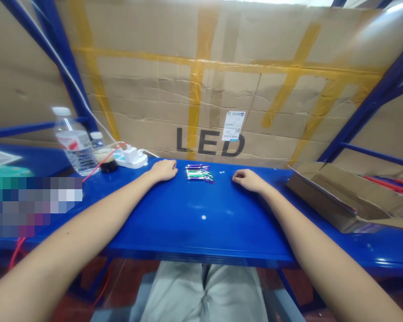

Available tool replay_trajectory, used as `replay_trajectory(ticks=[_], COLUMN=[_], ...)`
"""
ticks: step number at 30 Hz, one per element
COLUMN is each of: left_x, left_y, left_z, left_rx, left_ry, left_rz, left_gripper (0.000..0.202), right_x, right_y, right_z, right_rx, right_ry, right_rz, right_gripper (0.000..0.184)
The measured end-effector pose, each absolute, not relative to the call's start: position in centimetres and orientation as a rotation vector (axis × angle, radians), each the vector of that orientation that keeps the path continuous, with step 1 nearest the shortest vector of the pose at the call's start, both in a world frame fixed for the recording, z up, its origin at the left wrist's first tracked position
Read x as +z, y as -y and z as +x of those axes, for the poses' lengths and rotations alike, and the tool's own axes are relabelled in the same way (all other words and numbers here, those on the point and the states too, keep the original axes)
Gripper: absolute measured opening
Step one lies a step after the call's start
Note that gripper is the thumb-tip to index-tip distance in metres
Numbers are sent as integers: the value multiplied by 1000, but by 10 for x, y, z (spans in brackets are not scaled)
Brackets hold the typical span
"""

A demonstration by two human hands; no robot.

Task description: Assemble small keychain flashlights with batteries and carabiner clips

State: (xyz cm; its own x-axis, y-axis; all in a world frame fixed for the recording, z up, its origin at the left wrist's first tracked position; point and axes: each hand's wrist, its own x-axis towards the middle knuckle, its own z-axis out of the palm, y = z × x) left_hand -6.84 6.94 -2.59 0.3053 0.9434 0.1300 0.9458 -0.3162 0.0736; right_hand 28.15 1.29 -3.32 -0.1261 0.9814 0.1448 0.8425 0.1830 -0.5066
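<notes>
On the blue table, a row of slim, shiny purple and green metal pieces [198,172] lies between my hands. Loop-like parts show at their right ends, but their exact kind is too small to tell. My left hand [164,170] rests just left of the row, fingers curled under and nothing visible in them. To the right of the row lies my right hand [248,180], loosely closed with thumb and fingers curled in, and I see nothing held there. Neither hand touches the row. Tiny white bits [222,172] sit between the row and my right hand.
A water bottle [75,145], a smaller bottle with dark liquid [108,166] and a white power strip [130,158] with cables stand at left. An open cardboard box [322,197] is at right. Taped cardboard [147,98] forms the back wall. A white dot [203,217] lies nearer me.
</notes>
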Motion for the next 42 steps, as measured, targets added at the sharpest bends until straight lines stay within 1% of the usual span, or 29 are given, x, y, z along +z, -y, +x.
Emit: replay_trajectory(ticks=[12,18,20,22,24,26,28,34,38,42], left_x=[-21,-15,-10,-6,-5,-6,-8,-13,-13,-14], left_y=[-60,-52,-47,-39,-30,-21,-13,-7,-9,-9], left_z=[-62,-55,-50,-44,-36,-28,-20,-12,-14,-14], left_rx=[-104,-70,-142,-288,-408,-432,-407,-235,-186,-239], left_ry=[1813,1790,1716,1584,1355,1127,1048,1131,1138,1096], left_rz=[-2486,-2432,-2398,-2419,-2586,-2754,-2771,-2683,-2708,-2825], left_gripper=[33,33,31,30,27,26,27,33,29,23], right_x=[-33,-33,-34,-34,-33,-32,-31,-29,-28,-25], right_y=[-13,-14,-14,-14,-13,-11,-9,-4,-3,-1], right_z=[283,283,284,284,283,281,279,273,274,272], right_rx=[433,447,452,448,431,419,423,437,446,445], right_ry=[2035,2032,2037,2041,2048,2060,2081,2142,2150,2155], right_rz=[-1733,-1738,-1736,-1732,-1732,-1737,-1731,-1675,-1685,-1687], right_gripper=[12,11,11,11,11,12,13,13,14,15])
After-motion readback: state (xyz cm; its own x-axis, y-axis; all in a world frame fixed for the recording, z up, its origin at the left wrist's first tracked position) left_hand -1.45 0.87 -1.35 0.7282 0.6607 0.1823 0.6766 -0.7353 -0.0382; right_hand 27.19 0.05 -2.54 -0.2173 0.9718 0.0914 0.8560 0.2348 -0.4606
